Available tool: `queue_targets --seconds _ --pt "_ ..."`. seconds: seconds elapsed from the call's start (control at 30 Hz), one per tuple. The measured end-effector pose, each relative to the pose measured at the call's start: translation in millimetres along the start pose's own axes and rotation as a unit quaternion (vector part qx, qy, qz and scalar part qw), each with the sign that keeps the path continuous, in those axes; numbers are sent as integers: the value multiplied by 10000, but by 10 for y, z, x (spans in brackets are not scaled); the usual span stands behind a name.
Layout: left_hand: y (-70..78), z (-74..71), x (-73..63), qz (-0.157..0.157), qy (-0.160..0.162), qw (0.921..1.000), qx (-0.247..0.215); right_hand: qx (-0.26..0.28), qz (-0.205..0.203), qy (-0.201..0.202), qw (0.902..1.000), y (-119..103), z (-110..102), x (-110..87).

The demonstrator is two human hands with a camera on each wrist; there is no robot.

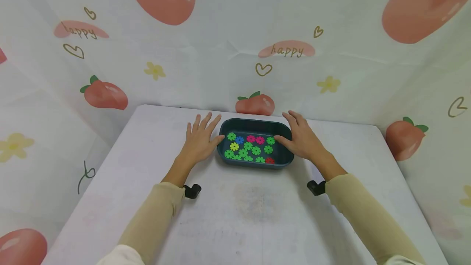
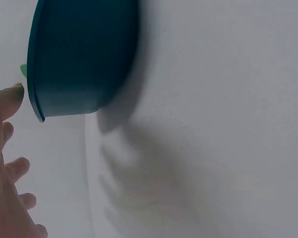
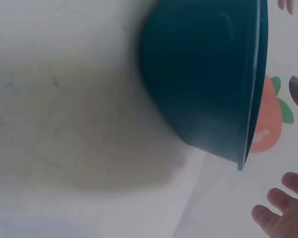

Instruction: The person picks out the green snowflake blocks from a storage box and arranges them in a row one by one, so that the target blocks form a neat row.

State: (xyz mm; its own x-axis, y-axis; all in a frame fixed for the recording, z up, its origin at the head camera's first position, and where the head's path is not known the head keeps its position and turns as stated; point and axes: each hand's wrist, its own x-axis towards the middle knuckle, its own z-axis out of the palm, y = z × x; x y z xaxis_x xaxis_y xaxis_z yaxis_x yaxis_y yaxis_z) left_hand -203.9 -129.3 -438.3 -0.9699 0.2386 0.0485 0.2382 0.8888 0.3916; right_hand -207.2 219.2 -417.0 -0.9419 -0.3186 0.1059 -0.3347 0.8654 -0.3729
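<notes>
A dark teal oblong plastic basin (image 1: 254, 166) stands on the table near its back edge. Inside lie notched snowflake-shaped discs: several green discs (image 1: 256, 150), a yellow disc (image 1: 234, 146), a blue disc (image 1: 239, 140), two pink discs (image 1: 260, 140) and a red disc (image 1: 270, 160). At the basin's left end is my left hand (image 1: 198, 144), fingers spread and thumb tip right at the rim. My right hand (image 1: 303, 140) is at the right end, its thumb reaching over the rim, other fingers extended. Both wrist views show the basin's outer wall (image 2: 84, 54) (image 3: 203, 74) beside the fingers.
The white table (image 1: 235, 224) stretches toward me and to both sides. Behind it hangs a pale cloth (image 1: 213, 44) printed with peaches, flowers, hearts and words. Black wrist mounts (image 1: 192, 191) stick out inward from both cuffs.
</notes>
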Motion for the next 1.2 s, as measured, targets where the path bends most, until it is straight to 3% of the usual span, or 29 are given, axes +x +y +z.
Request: queue_targets --seconds 0.3,0.67,1.0,1.2 --pt "-47 75 -33 79 -146 9981 -600 352 -16 -303 9989 -111 -3 18" --pt "-108 111 -94 20 -461 9848 -1673 915 -9 -783 9927 -252 21 46" --pt "-87 146 -85 -12 -570 9827 -1763 1037 79 -1096 9885 -298 95 59" --pt "-89 130 -98 -284 -694 9794 -1876 1101 -26 -1149 9873 -315 192 104"
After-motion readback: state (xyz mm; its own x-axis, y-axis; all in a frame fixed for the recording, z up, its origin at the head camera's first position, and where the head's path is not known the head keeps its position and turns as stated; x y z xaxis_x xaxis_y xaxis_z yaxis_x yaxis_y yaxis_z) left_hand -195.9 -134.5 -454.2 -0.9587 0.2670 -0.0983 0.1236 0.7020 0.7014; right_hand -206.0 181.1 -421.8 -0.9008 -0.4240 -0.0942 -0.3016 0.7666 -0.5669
